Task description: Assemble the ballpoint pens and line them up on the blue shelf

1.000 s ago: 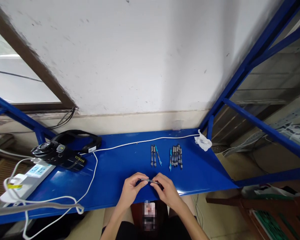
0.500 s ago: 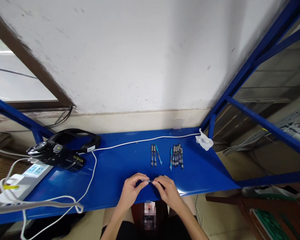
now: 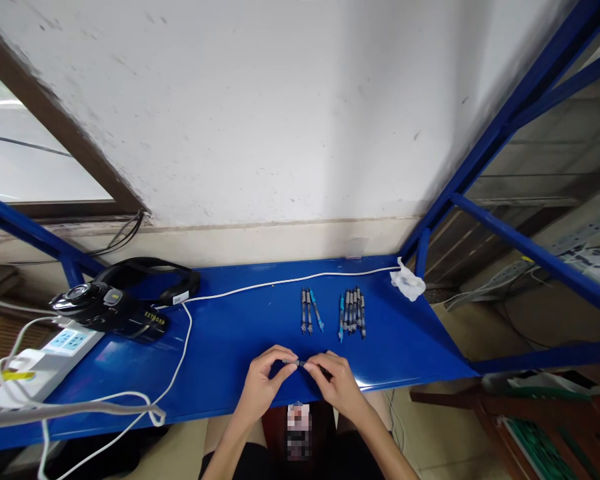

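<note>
Between my two hands a dark pen point(image 3: 301, 363) lies sideways, just above the front part of the blue table point(image 3: 220, 360). My left hand point(image 3: 265, 380) pinches its left end between thumb and fingers. The right end is pinched by my right hand point(image 3: 334, 381); the fingers cover much of the pen. Beyond my hands two dark pens point(image 3: 307, 312) and a light blue pen point(image 3: 316, 310) lie side by side. To their right is a second group, with a blue pen point(image 3: 341, 319) at its left and several dark pens point(image 3: 354, 311).
A crumpled white tissue point(image 3: 409, 283) lies at the back right. On the left are a black headset-like device point(image 3: 115, 310), a white power strip point(image 3: 55, 363) and a looping white cable point(image 3: 183, 363). Blue metal posts point(image 3: 423, 257) frame the table against the wall.
My hands keep their pinch on the pen in almost the same place. The camera view has shifted very slightly; the laid-out pens have not moved on the table.
</note>
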`<action>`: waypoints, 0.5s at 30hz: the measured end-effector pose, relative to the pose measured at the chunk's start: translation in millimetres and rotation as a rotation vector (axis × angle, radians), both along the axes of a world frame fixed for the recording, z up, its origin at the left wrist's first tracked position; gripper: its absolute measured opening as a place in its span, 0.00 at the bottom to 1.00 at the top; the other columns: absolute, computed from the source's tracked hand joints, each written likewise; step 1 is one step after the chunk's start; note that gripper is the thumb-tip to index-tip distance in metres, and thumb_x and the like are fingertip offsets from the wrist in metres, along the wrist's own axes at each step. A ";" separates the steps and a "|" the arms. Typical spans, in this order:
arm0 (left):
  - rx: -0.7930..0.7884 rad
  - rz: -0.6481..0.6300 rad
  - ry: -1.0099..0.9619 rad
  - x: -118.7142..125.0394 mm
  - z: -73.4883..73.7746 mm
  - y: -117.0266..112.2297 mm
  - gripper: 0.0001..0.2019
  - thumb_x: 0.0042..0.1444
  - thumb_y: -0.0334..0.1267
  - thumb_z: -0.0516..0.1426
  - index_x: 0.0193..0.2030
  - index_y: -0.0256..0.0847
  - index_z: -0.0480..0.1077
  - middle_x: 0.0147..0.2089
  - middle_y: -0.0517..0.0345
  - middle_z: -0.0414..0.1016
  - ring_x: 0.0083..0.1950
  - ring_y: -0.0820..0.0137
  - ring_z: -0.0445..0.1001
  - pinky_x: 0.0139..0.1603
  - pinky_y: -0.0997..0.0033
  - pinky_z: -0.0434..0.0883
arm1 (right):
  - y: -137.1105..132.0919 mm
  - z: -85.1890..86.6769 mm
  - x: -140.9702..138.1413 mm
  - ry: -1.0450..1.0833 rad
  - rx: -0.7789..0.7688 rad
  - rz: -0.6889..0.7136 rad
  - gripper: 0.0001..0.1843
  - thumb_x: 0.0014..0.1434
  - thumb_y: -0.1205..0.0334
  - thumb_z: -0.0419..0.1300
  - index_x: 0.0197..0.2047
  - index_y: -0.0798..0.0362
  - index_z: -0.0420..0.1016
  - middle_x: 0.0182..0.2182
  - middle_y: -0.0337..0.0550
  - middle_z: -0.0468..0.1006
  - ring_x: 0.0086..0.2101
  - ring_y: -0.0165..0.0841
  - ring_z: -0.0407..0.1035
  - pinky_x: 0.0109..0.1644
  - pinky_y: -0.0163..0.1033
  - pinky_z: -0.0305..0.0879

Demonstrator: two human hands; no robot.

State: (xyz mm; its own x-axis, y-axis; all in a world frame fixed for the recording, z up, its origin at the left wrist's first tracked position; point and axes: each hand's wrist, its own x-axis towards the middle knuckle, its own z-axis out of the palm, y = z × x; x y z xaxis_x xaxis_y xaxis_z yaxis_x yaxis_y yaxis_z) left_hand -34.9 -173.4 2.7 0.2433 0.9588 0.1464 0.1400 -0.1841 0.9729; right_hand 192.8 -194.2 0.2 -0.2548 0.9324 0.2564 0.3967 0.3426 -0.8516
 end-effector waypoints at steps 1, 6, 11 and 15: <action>0.003 -0.011 0.018 1.1 1.0 -0.5 0.08 0.68 0.45 0.69 0.47 0.45 0.87 0.47 0.49 0.87 0.50 0.59 0.85 0.55 0.60 0.81 | -0.1 0.5 0.2 0.007 0.007 0.009 0.12 0.79 0.55 0.60 0.47 0.46 0.85 0.39 0.42 0.88 0.37 0.37 0.78 0.46 0.43 0.69; -0.006 -0.059 0.081 5.8 2.8 -2.5 0.10 0.70 0.46 0.67 0.51 0.48 0.88 0.47 0.49 0.87 0.48 0.58 0.85 0.52 0.60 0.81 | -1.0 0.2 0.2 0.057 0.035 0.042 0.13 0.80 0.57 0.58 0.55 0.45 0.86 0.42 0.45 0.86 0.41 0.38 0.79 0.47 0.43 0.73; 0.002 -0.032 0.083 3.9 -0.1 -1.6 0.10 0.70 0.46 0.66 0.51 0.46 0.88 0.48 0.48 0.87 0.49 0.58 0.85 0.54 0.59 0.81 | -1.8 -5.7 0.2 0.136 0.071 0.015 0.13 0.79 0.56 0.59 0.56 0.46 0.86 0.45 0.48 0.86 0.44 0.40 0.81 0.49 0.43 0.78; -0.014 -0.040 0.087 3.3 -2.5 -2.5 0.09 0.72 0.44 0.65 0.50 0.48 0.88 0.48 0.51 0.87 0.50 0.60 0.85 0.55 0.62 0.80 | -2.0 -5.9 0.0 0.094 0.056 0.002 0.12 0.79 0.55 0.60 0.53 0.47 0.86 0.42 0.47 0.87 0.41 0.39 0.81 0.47 0.43 0.76</action>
